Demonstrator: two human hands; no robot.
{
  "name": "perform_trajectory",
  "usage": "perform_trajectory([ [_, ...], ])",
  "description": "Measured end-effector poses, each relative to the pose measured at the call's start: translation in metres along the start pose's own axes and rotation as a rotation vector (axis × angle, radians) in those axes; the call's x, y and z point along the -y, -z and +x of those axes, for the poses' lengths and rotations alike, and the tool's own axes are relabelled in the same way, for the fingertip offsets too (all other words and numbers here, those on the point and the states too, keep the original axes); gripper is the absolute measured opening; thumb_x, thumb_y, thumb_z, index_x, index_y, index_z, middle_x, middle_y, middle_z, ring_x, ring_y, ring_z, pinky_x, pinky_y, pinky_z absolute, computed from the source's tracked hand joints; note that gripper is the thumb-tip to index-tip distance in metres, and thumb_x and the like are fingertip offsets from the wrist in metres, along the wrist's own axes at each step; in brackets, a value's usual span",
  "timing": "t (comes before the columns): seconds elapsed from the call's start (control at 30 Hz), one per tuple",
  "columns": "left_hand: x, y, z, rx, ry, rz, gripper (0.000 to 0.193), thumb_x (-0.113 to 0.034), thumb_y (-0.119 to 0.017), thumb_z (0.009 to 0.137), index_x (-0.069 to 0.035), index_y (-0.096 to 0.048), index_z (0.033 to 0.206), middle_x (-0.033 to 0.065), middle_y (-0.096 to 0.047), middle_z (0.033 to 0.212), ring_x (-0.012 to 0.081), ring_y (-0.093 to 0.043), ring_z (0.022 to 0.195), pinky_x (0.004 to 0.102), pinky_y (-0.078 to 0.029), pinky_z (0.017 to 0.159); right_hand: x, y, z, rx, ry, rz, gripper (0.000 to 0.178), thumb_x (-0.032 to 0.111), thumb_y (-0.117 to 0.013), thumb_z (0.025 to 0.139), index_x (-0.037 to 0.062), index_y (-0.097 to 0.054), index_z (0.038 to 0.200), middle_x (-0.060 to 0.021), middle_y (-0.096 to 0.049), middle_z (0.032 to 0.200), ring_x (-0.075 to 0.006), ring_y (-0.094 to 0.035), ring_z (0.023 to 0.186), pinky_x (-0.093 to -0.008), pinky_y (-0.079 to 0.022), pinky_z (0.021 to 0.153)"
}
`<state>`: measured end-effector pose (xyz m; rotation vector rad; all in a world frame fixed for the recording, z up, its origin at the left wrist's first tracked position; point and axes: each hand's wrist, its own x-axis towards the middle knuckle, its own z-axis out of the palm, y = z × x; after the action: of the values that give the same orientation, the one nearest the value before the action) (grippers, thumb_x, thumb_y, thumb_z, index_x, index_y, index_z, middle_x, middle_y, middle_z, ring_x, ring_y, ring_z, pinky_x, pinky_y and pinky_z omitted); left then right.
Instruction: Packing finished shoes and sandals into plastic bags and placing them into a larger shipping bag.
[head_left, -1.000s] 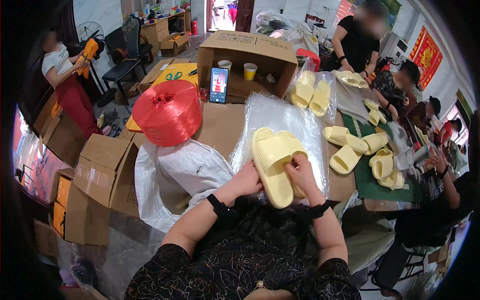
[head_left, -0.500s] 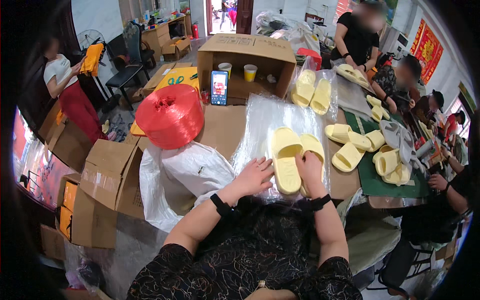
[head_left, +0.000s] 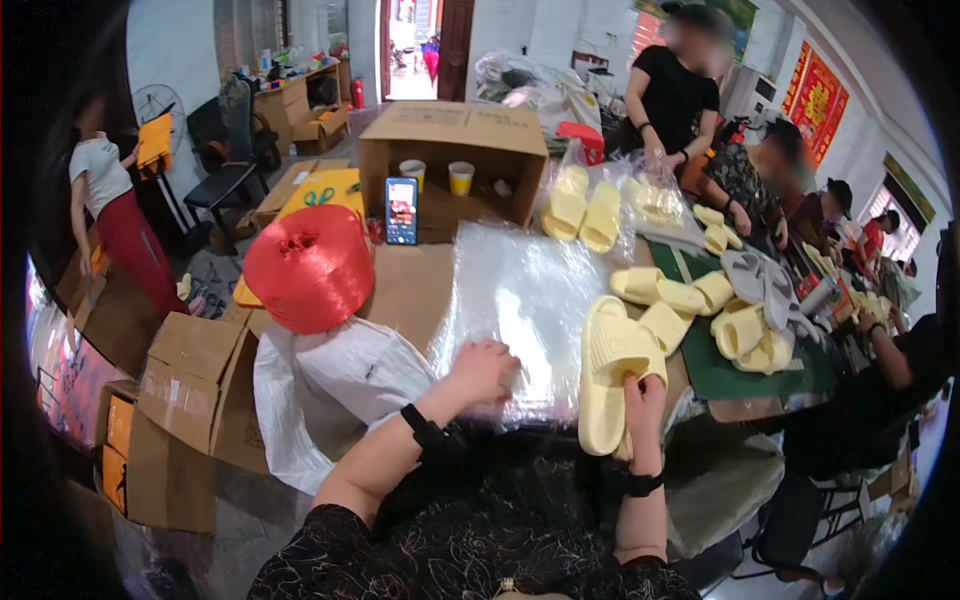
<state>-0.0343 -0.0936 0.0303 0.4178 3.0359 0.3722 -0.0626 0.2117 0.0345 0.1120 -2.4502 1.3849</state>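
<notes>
My right hand (head_left: 646,402) holds a pair of pale yellow slide slippers (head_left: 608,375), lifted at the right edge of a stack of clear plastic bags (head_left: 510,305). Its thumb and fingers grip the straps, and the front slipper partly covers the other. My left hand (head_left: 484,371) rests on the near left part of the bags, its fingers bent and drawn together on the film. The fingertips are partly hidden.
A red twine roll (head_left: 308,268) stands on the left, beside a white sack (head_left: 340,375). Behind the bags are a phone (head_left: 401,210) and an open cardboard box (head_left: 455,125) with cups. More yellow slippers (head_left: 672,295) and grey ones (head_left: 760,280) lie right. Several people work beyond.
The slippers have gone from lying on the bags to the right, raised in my right hand. My left hand's spread fingers have curled onto the bags. The view has shifted.
</notes>
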Motion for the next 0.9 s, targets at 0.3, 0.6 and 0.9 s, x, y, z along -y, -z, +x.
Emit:
perform_trajectory([
  [0.3, 0.02, -0.004, 0.009, -0.26, -0.073, -0.31, 0.033, -0.032, -0.051, 0.096, -0.015, -0.068, 0.118, 0.0099, -0.066, 0.118, 0.0284, -0.057, 0.114, 0.0392, -0.041, 0.1, 0.001, 0.059, -0.031, 0.083, 0.006, 0.224, 0.023, 0.017, -0.067, 0.092, -0.0051, -0.063, 0.097, -0.006, -0.063, 0.084, -0.0139, -0.056, 0.077, -0.0305, -0.046, 0.069],
  [0.6, 0.002, 0.008, 0.009, -0.284, -0.015, -0.47, 0.041, -0.027, -0.043, 0.1, -0.01, -0.055, 0.135, 0.0181, -0.058, 0.131, 0.0358, -0.052, 0.12, 0.0431, -0.037, 0.105, 0.073, 0.05, -0.061, 0.622, 0.222, 0.218, 0.03, 0.018, -0.066, 0.087, -0.0003, -0.064, 0.111, -0.0154, -0.068, 0.098, -0.0235, -0.066, 0.09, -0.0341, -0.05, 0.077],
  [0.9, -0.014, 0.029, -0.002, -0.36, -0.229, -0.382, 0.041, -0.025, -0.044, 0.1, -0.013, -0.052, 0.138, 0.0183, -0.042, 0.148, 0.0429, -0.032, 0.14, 0.0475, -0.029, 0.115, 0.071, 0.007, -0.053, 0.474, 0.298, -0.335, 0.032, 0.026, -0.063, 0.09, -0.0035, -0.056, 0.079, -0.0229, -0.059, 0.078, -0.0407, -0.059, 0.071, -0.0475, -0.046, 0.064],
])
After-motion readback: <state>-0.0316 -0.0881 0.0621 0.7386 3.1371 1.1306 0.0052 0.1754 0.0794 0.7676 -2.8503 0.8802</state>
